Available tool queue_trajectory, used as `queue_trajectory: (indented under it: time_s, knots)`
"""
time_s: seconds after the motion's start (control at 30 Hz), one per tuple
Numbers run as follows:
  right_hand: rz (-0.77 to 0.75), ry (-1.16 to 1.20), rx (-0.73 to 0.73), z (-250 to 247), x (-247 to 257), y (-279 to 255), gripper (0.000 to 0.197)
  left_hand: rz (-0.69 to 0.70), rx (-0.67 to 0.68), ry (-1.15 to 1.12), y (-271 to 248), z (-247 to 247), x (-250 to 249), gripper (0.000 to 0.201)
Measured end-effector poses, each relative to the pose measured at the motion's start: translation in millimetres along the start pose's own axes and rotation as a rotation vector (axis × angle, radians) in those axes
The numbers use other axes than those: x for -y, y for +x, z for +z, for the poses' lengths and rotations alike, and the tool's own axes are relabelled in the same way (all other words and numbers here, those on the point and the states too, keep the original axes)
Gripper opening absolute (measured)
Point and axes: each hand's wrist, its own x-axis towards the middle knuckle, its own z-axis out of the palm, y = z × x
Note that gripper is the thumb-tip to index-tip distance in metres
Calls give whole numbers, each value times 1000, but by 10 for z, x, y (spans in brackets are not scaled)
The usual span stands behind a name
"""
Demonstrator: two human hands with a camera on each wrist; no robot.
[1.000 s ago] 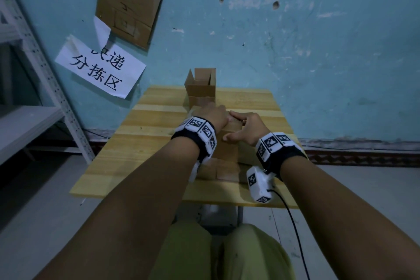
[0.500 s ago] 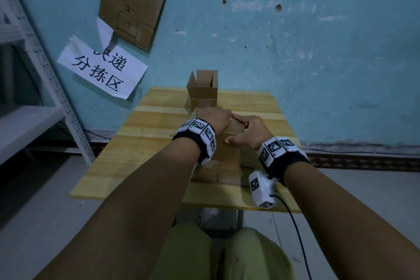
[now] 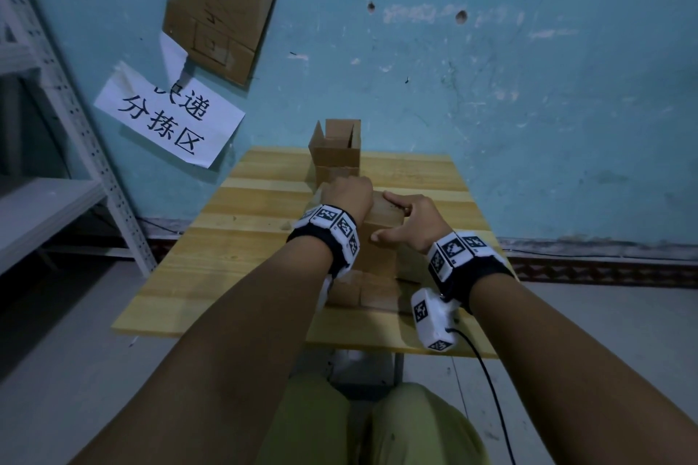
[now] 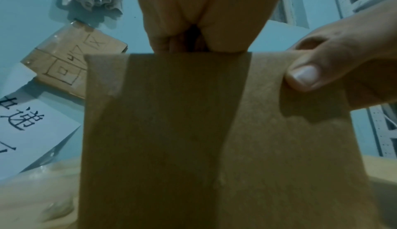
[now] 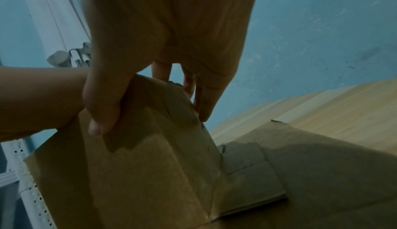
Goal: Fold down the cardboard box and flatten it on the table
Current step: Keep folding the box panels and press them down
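Observation:
A small brown cardboard box (image 3: pixel 379 238) stands upright near the middle of the wooden table (image 3: pixel 241 249), with its lower flaps (image 3: pixel 360 291) spread on the tabletop towards me. My left hand (image 3: pixel 349 196) grips the box's top edge from the left, its fingers curled over the taped panel (image 4: pixel 171 130). My right hand (image 3: pixel 408 219) holds the top right corner. Its thumb (image 5: pixel 101 112) presses the near face and its fingers (image 5: pixel 204 107) hook over the far side. The box's far side is hidden.
A second, open cardboard box (image 3: pixel 336 151) stands at the table's far edge against the blue wall. A metal shelf rack (image 3: pixel 56 147) stands to the left. A paper sign (image 3: pixel 170 121) and a cardboard sheet (image 3: pixel 223 7) hang on the wall.
Both hands keep their hold on the box top and stay nearly in place; they have only sunk slightly towards me.

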Motion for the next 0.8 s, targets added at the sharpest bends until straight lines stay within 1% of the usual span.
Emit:
queue_trajectory:
  time_s: [0.13, 0.27, 0.37, 0.47, 0.57, 0.63, 0.67, 0.7, 0.73, 0.77, 0.8]
  knots:
    - [0, -4, -3, -2, -19, 9, 88, 37, -12, 14, -5, 22, 10, 32]
    - [-7, 26, -14, 31, -42, 18, 89, 164, -51, 2, -38, 39, 100, 36]
    - [-9, 8, -12, 32, -55, 29, 90, 168, -53, -55, -71, 34, 119, 40]
    - [-11, 4, -17, 37, -73, 41, 90, 137, -10, -110, -45, 35, 139, 34]
    - [-17, 1, -24, 44, -82, 46, 90, 71, 48, -327, -4, 47, 208, 19]
    - [-26, -8, -31, 45, -84, 51, 90, 70, 60, -520, -15, 36, 263, 20]
    - [-27, -11, -33, 44, -89, 52, 91, 85, 64, -595, -18, 35, 284, 24]
    - [-27, -13, -33, 44, -88, 48, 91, 110, 64, -640, -23, 41, 301, 26]
    - [-25, -13, -32, 42, -88, 46, 91, 132, 50, -667, -24, 61, 312, 21]
    - [-24, -13, -32, 41, -87, 45, 91, 130, 38, -687, -19, 87, 321, 11]
    - [-24, -14, -32, 42, -89, 47, 91, 120, 21, -705, -19, 103, 329, 7]
